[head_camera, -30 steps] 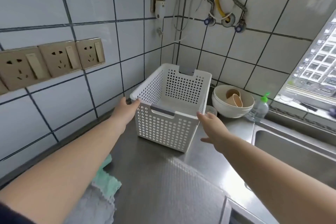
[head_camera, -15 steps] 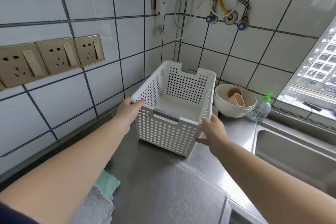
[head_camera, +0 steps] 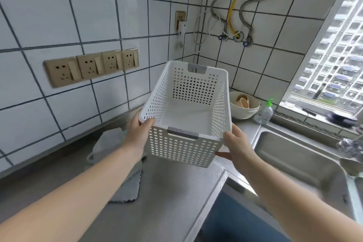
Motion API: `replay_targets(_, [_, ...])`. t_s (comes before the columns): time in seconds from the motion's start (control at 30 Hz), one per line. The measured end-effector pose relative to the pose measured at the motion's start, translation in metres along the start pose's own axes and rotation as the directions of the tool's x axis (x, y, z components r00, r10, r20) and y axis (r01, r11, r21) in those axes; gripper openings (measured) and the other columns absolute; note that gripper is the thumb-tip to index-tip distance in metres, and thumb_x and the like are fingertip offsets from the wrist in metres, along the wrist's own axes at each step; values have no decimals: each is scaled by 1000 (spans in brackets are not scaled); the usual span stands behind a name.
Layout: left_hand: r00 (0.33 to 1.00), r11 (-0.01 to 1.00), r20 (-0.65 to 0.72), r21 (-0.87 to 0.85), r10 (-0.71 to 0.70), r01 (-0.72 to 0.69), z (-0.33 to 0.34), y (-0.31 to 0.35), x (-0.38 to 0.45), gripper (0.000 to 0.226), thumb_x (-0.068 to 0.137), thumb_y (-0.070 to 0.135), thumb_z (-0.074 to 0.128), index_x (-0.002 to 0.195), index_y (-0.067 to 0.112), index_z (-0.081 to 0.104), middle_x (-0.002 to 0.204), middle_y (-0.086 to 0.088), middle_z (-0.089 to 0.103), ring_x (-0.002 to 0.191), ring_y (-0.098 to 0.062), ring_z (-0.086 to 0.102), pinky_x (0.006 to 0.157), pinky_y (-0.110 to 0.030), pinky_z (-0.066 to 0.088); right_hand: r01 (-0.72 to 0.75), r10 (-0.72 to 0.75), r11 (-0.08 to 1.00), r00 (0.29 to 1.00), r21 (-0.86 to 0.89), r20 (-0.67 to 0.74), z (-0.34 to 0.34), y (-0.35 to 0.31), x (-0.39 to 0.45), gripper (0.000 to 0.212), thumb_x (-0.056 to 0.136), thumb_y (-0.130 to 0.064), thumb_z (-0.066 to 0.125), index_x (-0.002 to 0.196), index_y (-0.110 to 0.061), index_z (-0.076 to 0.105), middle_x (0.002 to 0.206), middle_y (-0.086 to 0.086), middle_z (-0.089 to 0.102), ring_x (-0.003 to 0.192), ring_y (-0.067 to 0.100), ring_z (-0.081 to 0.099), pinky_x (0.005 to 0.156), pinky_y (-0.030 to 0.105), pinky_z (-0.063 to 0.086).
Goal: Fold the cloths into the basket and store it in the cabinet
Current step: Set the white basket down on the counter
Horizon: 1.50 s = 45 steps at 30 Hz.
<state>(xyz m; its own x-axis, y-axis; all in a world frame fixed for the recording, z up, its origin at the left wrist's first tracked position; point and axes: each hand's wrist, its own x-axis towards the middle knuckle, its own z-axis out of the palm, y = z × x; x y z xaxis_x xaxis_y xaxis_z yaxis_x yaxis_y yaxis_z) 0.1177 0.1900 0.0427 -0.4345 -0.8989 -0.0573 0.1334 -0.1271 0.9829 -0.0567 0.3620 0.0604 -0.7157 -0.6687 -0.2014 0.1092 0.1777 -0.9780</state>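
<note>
Above the bench (head_camera: 161, 198), the empty basket (head_camera: 188, 116) was clamped by left hand (head_camera: 138, 133) and right hand (head_camera: 236, 145) at its near corners, seemingly to bring it closer. Grey cloths (head_camera: 119, 175) lay unfolded at seven o'clock of it, presumably awaiting folding.

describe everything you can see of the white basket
The basket is white, looks like plastic, rectangular, with round holes through all four walls and a solid floor. Each short end has a cut-out grip with a grey strip. It is empty and tilted, its open top facing the camera, above the steel counter. The left hand grips its near left corner; the right hand holds its near right corner.
</note>
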Motion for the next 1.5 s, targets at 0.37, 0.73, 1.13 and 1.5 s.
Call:
replay_targets(0.37, [978, 999, -204, 18, 43, -40, -100, 22, -260, 24, 88, 19, 54, 100, 39, 50, 103, 4, 63, 89, -12, 61, 71, -30, 48, 8, -2, 999, 989, -38, 149, 21, 26, -209, 46, 89, -7, 37, 118, -36, 56, 110, -3, 64, 97, 22, 64, 78, 52, 57])
replay_targets(0.73, [876, 996, -475, 61, 88, -67, -202, 14, -418, 15, 93, 28, 54, 108, 33, 56, 94, 14, 65, 72, 7, 61, 54, -8, 43, -54, 74, 996, 929, -66, 361, 111, 60, -297, 46, 91, -1, 35, 116, -31, 59, 107, 0, 65, 96, 27, 63, 75, 54, 57])
replay_targets(1.13, [756, 990, -654, -131, -40, -61, -286, -11, -455, 25, 94, 18, 52, 96, 40, 64, 99, 21, 70, 102, -3, 61, 93, -27, 43, -92, 183, 975, 850, -203, 494, 228, 85, -301, 51, 91, -2, 35, 129, -31, 51, 120, 6, 55, 108, 29, 56, 77, 58, 55])
replay_targets(1.5, [735, 983, -676, -167, -54, -82, -341, -15, -433, 27, 92, 14, 57, 107, 35, 65, 105, 11, 71, 104, -8, 64, 102, -34, 43, -127, 216, 970, 840, -205, 498, 298, 104, -286, 37, 99, -18, 44, 133, -31, 48, 87, -8, 49, 79, 11, 49, 82, 55, 54])
